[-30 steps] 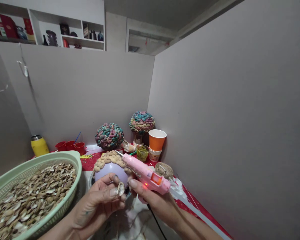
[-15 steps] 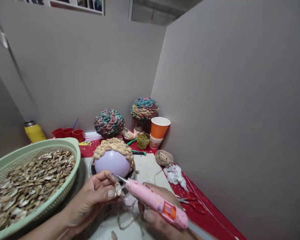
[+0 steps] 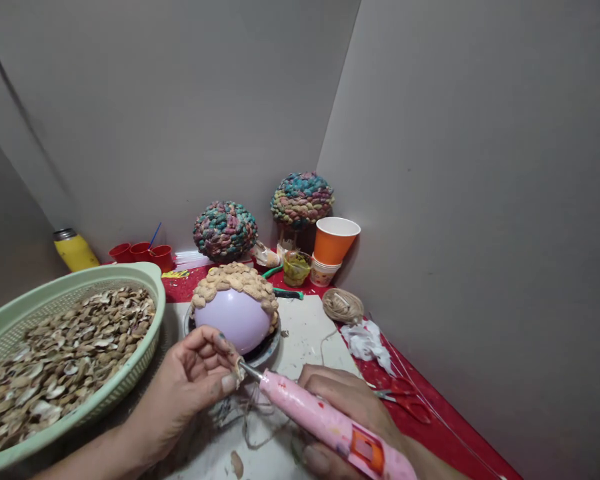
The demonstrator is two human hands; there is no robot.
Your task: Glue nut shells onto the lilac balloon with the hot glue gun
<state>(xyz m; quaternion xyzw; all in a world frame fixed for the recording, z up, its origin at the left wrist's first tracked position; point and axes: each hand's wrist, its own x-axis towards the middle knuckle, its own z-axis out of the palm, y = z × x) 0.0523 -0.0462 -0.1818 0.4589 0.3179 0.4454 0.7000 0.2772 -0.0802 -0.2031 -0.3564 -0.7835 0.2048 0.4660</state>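
Between the thumb and fingertips of my left hand (image 3: pixel 200 373) is a half nut shell (image 3: pixel 241 371), hollow side toward the right. My right hand (image 3: pixel 350 407) grips a pink hot glue gun (image 3: pixel 307 407), its metal nozzle touching or almost touching the shell. Just behind my hands sits a lilac balloon (image 3: pixel 233 321) in a dark round dish (image 3: pixel 275 343). Nut shells (image 3: pixel 235 281) cover the balloon's top and far right side; the front is bare. At the left, a green basket (image 3: pixel 153 283) holds many loose shells (image 3: pixel 75 353).
Two painted shell-covered balls (image 3: pixel 225 231) stand at the back, near red cups (image 3: pixel 141 252), a yellow bottle (image 3: pixel 76 250) and an orange paper cup (image 3: pixel 336 241). Twine (image 3: pixel 343 306), crumpled white plastic (image 3: pixel 366 343) and scissors (image 3: pixel 405 398) lie right. Grey walls enclose the table.
The glue gun's nozzle has come down to the shell in my left hand. My right hand has shifted slightly right and down. The camera view has tilted downward a little.
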